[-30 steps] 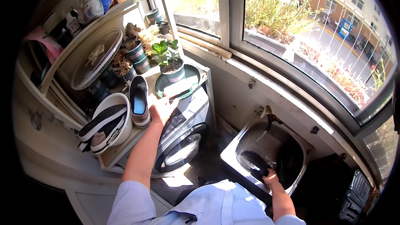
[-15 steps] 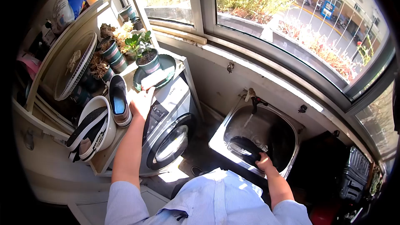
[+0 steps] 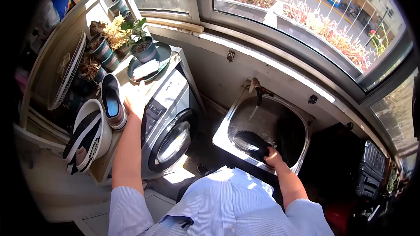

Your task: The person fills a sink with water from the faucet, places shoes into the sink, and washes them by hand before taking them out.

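Observation:
My left hand [image 3: 134, 98] is over the shelf top, fingers stretched out and washed out by sunlight. Just beyond the fingertips, a white bar [image 3: 145, 70] that looks like soap lies on a green saucer [image 3: 162, 57]. Beside that hand stands a grey shoe [image 3: 113, 100] with a blue insole. In the sink [image 3: 220, 137], my right hand [image 3: 273, 157] grips the near end of a dark shoe [image 3: 250, 140], its details hard to make out. Water runs from the tap [image 3: 259, 94] into the basin.
A white bucket [image 3: 105, 135] holds more footwear at the shelf's left end. Behind it are a white wire-rimmed fan cover [image 3: 72, 72] and several plant pots, one potted green plant [image 3: 144, 50] on the saucer. A washing machine [image 3: 170, 142] stands below; a black suitcase [image 3: 372, 170] is at right.
The whole view has shifted, so most things sit further left and up. My left fingers now show a small gap from the white bar. My right hand keeps its grip in the sink.

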{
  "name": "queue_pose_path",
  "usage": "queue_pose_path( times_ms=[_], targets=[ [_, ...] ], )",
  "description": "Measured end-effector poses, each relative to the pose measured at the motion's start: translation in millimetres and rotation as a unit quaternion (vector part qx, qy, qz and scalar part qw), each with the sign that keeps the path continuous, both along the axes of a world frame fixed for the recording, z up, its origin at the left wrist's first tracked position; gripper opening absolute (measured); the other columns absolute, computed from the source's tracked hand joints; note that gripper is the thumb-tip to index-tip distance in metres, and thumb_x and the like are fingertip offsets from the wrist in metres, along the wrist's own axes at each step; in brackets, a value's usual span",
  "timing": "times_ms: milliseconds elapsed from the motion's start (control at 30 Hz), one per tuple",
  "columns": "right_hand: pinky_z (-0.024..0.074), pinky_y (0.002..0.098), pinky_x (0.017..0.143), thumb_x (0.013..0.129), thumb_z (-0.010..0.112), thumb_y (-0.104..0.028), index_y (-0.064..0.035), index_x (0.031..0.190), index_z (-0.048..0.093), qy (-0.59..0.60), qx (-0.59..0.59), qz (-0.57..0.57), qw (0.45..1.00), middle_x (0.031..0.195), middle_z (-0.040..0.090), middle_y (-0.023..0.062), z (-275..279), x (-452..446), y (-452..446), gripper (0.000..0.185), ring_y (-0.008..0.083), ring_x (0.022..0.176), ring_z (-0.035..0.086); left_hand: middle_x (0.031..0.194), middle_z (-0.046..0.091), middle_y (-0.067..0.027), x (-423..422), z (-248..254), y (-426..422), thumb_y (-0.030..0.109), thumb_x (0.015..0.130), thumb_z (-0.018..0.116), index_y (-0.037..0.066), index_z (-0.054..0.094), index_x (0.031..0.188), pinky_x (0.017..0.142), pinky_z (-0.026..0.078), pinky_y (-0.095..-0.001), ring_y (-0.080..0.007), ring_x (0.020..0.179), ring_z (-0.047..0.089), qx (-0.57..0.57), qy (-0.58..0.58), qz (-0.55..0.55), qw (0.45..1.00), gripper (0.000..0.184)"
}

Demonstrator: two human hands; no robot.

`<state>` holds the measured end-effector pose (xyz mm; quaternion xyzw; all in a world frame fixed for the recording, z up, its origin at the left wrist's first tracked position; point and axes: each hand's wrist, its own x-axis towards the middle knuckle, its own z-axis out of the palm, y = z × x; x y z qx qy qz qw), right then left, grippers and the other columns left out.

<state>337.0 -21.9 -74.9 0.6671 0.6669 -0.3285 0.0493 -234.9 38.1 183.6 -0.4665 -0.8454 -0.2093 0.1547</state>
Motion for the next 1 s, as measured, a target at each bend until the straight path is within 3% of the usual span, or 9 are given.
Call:
queue_pose_path(
  times_ms=[100,333,500,567,667,700,833,900,1000],
  targets=[
    [0.0348,0.0343,0.105,0.071,0.064,-0.026,-0.0056,0.132,0.043,0.012,-0.013,-0.012,1.0,0.136,0.042,0.0163,11.4,-4.0,2.7,0.067,0.0292,0.125,0.041,0.084,0.062,-0.0167,-2.7,-9.0,1.7,0.043,0.091,0.045,0.003,0.064,0.078,0.07,0.045,-0.0444,-0.0359,0.079,0.059,0.055,0.052,-0.026,0.997,0.046],
    [0.0365,0.0348,0.103,0.071,0.064,-0.029,-0.0033,0.13,0.044,-0.021,0.034,0.012,0.999,0.134,0.043,0.0174,-5.5,-0.1,2.9,0.067,0.0299,0.123,0.044,0.085,0.065,-0.0157,6.4,0.4,1.2,0.043,0.088,0.044,0.008,0.064,0.084,0.07,0.046,-0.0472,-0.038,0.079,0.061,-0.027,-0.018,0.03,0.999,0.041],
    [0.0434,0.0357,0.095,0.074,0.063,-0.029,-0.0038,0.124,0.05,0.064,-0.097,0.041,0.992,0.119,0.055,0.0194,48.1,-4.1,58.6,0.057,0.0299,0.111,0.055,0.083,0.064,-0.0173,12.4,6.0,-1.3,0.043,0.087,0.043,0.009,0.064,0.084,0.07,0.045,-0.0481,-0.0387,0.079,0.06,-0.02,-0.036,0.031,0.999,0.04],
    [0.0482,0.0369,0.086,0.079,0.061,-0.026,-0.0058,0.122,0.052,0.072,0.229,0.075,0.968,0.106,0.062,0.0191,61.0,-8.8,82.6,0.049,0.0317,0.097,0.061,0.081,0.063,-0.0186,10.7,3.7,-1.6,0.042,0.087,0.044,0.008,0.063,0.082,0.07,0.044,-0.0492,-0.0396,0.078,0.059,-0.003,-0.035,0.026,0.999,0.039],
    [0.0506,0.0391,0.074,0.083,0.059,-0.021,-0.0053,0.119,0.052,0.103,0.384,0.023,0.917,0.098,0.062,0.0191,141.1,-42.6,122.0,0.04,0.0329,0.084,0.062,0.082,0.063,-0.0191,9.7,2.8,-2.8,0.041,0.087,0.044,0.007,0.063,0.081,0.07,0.044,-0.0491,-0.0399,0.078,0.059,-0.003,-0.038,0.008,0.999,0.039],
    [0.0504,0.0391,0.075,0.083,0.06,-0.019,-0.005,0.119,0.051,0.012,0.355,0.03,0.934,0.099,0.062,0.0188,155.7,-49.4,133.4,0.041,0.0336,0.086,0.062,0.082,0.063,-0.0192,10.9,3.3,-3.1,0.041,0.087,0.044,0.007,0.063,0.08,0.071,0.044,-0.0491,-0.04,0.078,0.059,0.001,-0.041,0.011,0.999,0.039],
    [0.0495,0.0406,0.077,0.084,0.058,-0.023,-0.0041,0.118,0.051,0.089,0.491,0.108,0.86,0.105,0.06,0.0195,177.0,-71.1,167.9,0.04,0.0353,0.091,0.06,0.082,0.063,-0.0191,13.4,6.1,-4.0,0.04,0.087,0.044,0.006,0.062,0.08,0.071,0.044,-0.049,-0.0403,0.079,0.059,0.003,-0.051,0.009,0.999,0.039],
    [0.0496,0.0408,0.076,0.085,0.056,-0.027,-0.0041,0.114,0.055,0.032,0.38,0.088,0.92,0.1,0.062,0.0184,184.7,-79.5,176.8,0.036,0.0353,0.09,0.06,0.082,0.063,-0.019,12.8,5.5,-3.3,0.041,0.087,0.044,0.007,0.062,0.08,0.071,0.044,-0.0491,-0.0404,0.079,0.059,0.001,-0.053,0.012,0.999,0.039],
    [0.0496,0.0407,0.074,0.086,0.053,-0.031,-0.0054,0.105,0.059,0.019,0.384,0.106,0.917,0.091,0.064,0.0177,186.1,-85.9,182.0,0.032,0.0344,0.087,0.061,0.083,0.064,-0.0176,6.8,2.0,-1.4,0.042,0.088,0.044,0.008,0.064,0.082,0.071,0.045,-0.0483,-0.0396,0.079,0.06,-0.011,-0.042,0.016,0.999,0.039]
  ],
)
